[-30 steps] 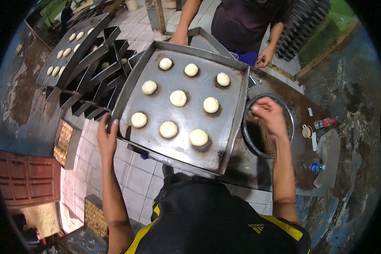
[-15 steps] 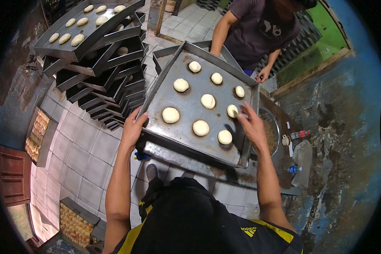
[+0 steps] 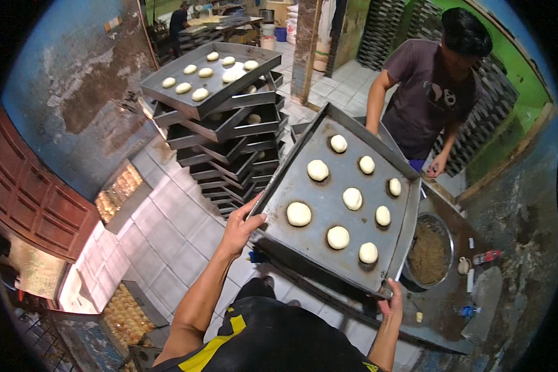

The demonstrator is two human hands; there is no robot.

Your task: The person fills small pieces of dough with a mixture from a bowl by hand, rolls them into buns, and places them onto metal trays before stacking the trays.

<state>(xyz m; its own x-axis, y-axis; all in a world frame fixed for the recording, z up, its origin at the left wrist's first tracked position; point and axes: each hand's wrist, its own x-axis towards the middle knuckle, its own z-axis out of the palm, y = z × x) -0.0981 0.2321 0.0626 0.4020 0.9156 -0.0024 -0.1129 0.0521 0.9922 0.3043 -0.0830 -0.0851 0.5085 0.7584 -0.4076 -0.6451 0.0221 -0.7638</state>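
Observation:
Between my two hands is a square metal baking tray (image 3: 328, 208) with raised walls, tilted in view. Several pale round dough balls (image 3: 352, 198) sit spaced out on it. My left hand (image 3: 240, 228) grips the tray's left near corner, thumb over the rim. At the right near corner my right hand (image 3: 390, 301) is closed on the tray's edge, its fingers partly hidden beneath. Just to the left rises a tall, crooked stack of metal trays (image 3: 229, 149), the top one also carrying dough balls (image 3: 206, 72).
A co-worker (image 3: 437, 99) stands beyond the tray. On the work table at right are a bowl of brown crumbly filling (image 3: 428, 254), a bottle (image 3: 487, 256) and a cup (image 3: 464, 265). Trays of golden buns (image 3: 127, 313) lie on the tiled floor at left, near a wooden door (image 3: 37, 186).
My right hand has left the dough balls and taken hold of the tray's right near corner. The view has turned left toward the stack. My left hand keeps its grip.

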